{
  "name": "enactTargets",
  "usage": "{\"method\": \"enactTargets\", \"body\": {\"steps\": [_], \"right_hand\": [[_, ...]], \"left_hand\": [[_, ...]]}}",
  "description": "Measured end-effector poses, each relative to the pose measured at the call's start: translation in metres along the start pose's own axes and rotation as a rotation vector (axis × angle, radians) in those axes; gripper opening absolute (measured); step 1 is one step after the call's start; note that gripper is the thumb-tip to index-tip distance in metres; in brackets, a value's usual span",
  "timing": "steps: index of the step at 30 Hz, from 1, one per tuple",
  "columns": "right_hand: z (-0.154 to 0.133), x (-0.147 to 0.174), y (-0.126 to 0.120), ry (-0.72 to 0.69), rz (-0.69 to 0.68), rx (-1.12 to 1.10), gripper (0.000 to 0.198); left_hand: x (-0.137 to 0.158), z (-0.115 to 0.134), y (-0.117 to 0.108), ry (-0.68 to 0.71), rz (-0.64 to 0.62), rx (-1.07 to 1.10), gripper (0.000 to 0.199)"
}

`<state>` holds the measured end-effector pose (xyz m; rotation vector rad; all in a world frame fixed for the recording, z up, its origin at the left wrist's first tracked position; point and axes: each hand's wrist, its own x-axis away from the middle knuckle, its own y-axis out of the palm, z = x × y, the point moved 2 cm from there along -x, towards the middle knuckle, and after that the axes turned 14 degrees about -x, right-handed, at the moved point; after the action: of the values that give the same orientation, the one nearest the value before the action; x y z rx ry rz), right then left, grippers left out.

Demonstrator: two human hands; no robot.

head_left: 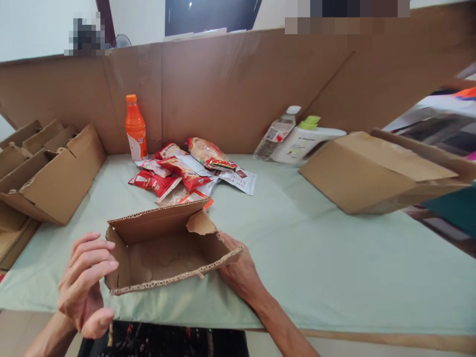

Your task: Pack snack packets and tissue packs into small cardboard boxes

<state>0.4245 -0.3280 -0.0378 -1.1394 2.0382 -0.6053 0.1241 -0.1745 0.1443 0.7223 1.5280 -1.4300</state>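
Note:
An open cardboard box [156, 248] with rough-cut edges is tilted toward me above the front of the table, and its inside shows nothing but bare cardboard. My right hand [238, 265] grips its right end, with the fingertips hidden behind the wall. Close to the box's left end, my left hand [87, 277] is open, thumb and fingers apart. Just beyond the box lies a pile of snack packets: a red packet [152, 182], another red packet [186, 173], a bread-like packet [210, 152] and a white pouch [240, 179].
Behind the pile stands an orange drink bottle [136, 129]. A clear water bottle [277, 134] and a white bottle with a green cap [301, 141] lean against the cardboard partition [230, 89]. Cardboard boxes [70, 168] sit at left; another box [372, 173] is at right.

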Motion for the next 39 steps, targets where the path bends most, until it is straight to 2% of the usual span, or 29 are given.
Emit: {"method": "enactTargets", "body": {"steps": [4, 7, 11, 15, 19, 24, 26, 32, 39], "right_hand": [[0.000, 0.000, 0.000, 0.004, 0.034, -0.036, 0.045], [-0.001, 0.000, 0.000, 0.004, 0.058, -0.088, 0.042], [0.000, 0.001, -0.004, 0.039, 0.114, -0.215, 0.039], [-0.001, 0.003, -0.016, 0.143, 0.209, -0.487, 0.041], [-0.006, 0.004, -0.024, 0.253, 0.215, -0.712, 0.049], [-0.004, 0.004, -0.026, 0.229, 0.192, -0.665, 0.043], [-0.003, 0.003, -0.024, 0.200, 0.173, -0.607, 0.036], [-0.001, 0.002, -0.020, 0.175, 0.165, -0.558, 0.033], [0.001, 0.004, -0.022, 0.167, 0.145, -0.587, 0.039]], "left_hand": [[0.029, 0.004, -0.005, -0.189, 0.143, 0.025, 0.033], [0.041, 0.009, -0.004, -0.314, 0.179, 0.038, 0.033], [0.041, 0.017, 0.004, -0.381, 0.143, 0.071, 0.039], [0.037, 0.020, 0.014, -0.489, 0.179, 0.088, 0.029], [0.037, 0.022, 0.023, -0.587, 0.216, 0.108, 0.025], [0.037, 0.023, 0.038, -0.662, 0.164, 0.157, 0.025], [0.035, 0.023, 0.042, -0.647, 0.135, 0.148, 0.027], [0.027, 0.020, 0.040, -0.575, 0.005, 0.014, 0.025], [0.047, 0.016, 0.036, -0.732, -0.078, 0.057, 0.019]]}}
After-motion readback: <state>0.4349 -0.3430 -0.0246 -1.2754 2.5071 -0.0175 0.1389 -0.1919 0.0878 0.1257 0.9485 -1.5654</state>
